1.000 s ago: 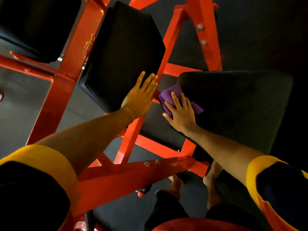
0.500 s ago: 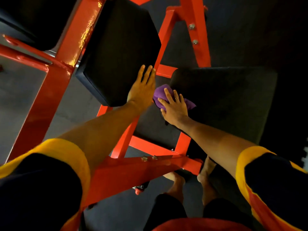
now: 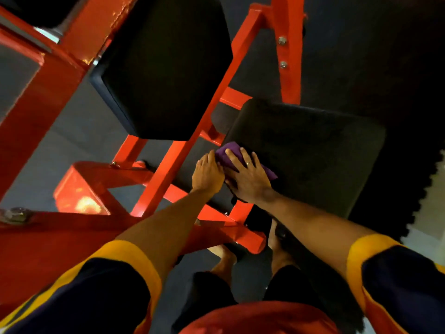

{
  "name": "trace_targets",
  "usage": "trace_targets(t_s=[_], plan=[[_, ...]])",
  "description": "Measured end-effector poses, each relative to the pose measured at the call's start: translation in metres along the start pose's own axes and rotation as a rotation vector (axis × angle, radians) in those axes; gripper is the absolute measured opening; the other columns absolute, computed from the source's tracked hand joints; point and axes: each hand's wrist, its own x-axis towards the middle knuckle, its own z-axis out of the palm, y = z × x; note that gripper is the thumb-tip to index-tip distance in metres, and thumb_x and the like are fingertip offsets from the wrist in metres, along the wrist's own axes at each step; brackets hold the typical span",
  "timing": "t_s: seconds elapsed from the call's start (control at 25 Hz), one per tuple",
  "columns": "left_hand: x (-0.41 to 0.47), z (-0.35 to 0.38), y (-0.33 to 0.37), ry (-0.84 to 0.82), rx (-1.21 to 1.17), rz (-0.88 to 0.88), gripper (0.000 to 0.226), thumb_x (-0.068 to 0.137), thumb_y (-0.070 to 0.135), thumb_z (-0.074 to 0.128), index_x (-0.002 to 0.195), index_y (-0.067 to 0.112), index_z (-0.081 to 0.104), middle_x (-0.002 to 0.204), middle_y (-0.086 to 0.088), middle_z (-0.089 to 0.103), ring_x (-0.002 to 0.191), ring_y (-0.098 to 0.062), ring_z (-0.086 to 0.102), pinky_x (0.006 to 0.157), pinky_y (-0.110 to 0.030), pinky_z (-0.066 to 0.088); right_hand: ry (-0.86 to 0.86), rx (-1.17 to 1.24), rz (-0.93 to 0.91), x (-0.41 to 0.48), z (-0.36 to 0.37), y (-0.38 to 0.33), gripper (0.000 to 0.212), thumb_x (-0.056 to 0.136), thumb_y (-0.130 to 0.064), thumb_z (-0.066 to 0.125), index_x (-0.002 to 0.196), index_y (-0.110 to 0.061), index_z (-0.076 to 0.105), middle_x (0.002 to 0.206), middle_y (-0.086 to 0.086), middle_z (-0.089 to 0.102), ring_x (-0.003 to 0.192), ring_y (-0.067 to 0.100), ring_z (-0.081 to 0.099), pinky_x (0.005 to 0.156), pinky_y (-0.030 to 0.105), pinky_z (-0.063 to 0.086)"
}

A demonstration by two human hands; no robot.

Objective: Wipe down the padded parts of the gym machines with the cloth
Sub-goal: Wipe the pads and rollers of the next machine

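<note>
One purple cloth [image 3: 228,151] is pressed onto the large black seat pad [image 3: 313,153], near that pad's 8 o'clock corner. Most of it is covered by the right grip [image 3: 248,178], which is laid flat on it with straight, spread fingers and nothing clenched. Purple is seen only past the fingertips at 11 o'clock and beside the palm at 3 o'clock. One ring [image 3: 248,163] is worn on a finger of that grip. The left grip [image 3: 208,173] is set close against it at 9 o'clock, released, with fingers together. It is rested on the dark edge of the pad and nothing is grasped by it.

Three dark pads are counted. At 11 o'clock from the cloth, well apart, a hexagonal pad [image 3: 166,68] is carried on the red frame [image 3: 36,112], and at 10 o'clock a third pad [image 3: 48,10] is cut off by the picture's edge. One red diagonal beam [image 3: 192,131] is run between the hexagonal pad and the seat pad, passing just beside the left grip.

At 1 o'clock, two bolts [image 3: 282,40] are fixed in a red upright. At 6 o'clock, two bare feet [image 3: 224,259] are planted on the dark floor [image 3: 79,141], partly hidden by frame bars and forearms. Two sleeves [image 3: 127,259] with yellow bands are seen nearest the camera. At 3 o'clock, a jagged-edged floor mat [image 3: 409,189] is laid
</note>
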Motion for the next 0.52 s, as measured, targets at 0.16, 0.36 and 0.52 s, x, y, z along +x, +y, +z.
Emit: trace_targets(t_s=[0.16, 0.36, 0.52], plan=[[0.011, 0.014, 0.02, 0.108, -0.356, -0.217, 0.055, 0.109, 0.024, 0.034, 0.158, 0.002, 0.022, 0.163, -0.017, 0.028, 0.151, -0.03, 0.027, 0.124, -0.041, 0.022, -0.056, 0.004, -0.066, 0.039, -0.014, 0.025, 0.058, 0.088, -0.048, 0.056, 0.145, -0.041, 0.053, 0.169, 0.005, 0.022, 0.152, 0.043, 0.023, 0.119, 0.064, 0.024], [0.022, 0.032, 0.055, 0.212, -0.596, -0.242, 0.048, 0.11, 0.017, 0.036, 0.155, 0.002, 0.032, 0.162, -0.014, 0.032, 0.152, -0.023, 0.026, 0.121, -0.024, 0.013, 0.077, 0.155, 0.171, 0.045, -0.032, 0.078, 0.053, 0.097, -0.034, 0.056, 0.15, -0.034, 0.05, 0.168, 0.014, 0.024, 0.151, 0.044, 0.026, 0.119, 0.058, 0.03], [0.032, 0.061, 0.061, 0.342, -0.632, -0.324, 0.044, 0.111, 0.02, 0.032, 0.151, 0.006, 0.044, 0.159, -0.012, 0.04, 0.151, -0.025, 0.03, 0.126, -0.039, 0.014, 0.103, 0.139, 0.119, -0.006, -0.029, 0.087, 0.057, 0.1, -0.035, 0.051, 0.156, -0.029, 0.041, 0.171, 0.011, 0.015, 0.155, 0.042, 0.014, 0.123, 0.056, 0.023]])
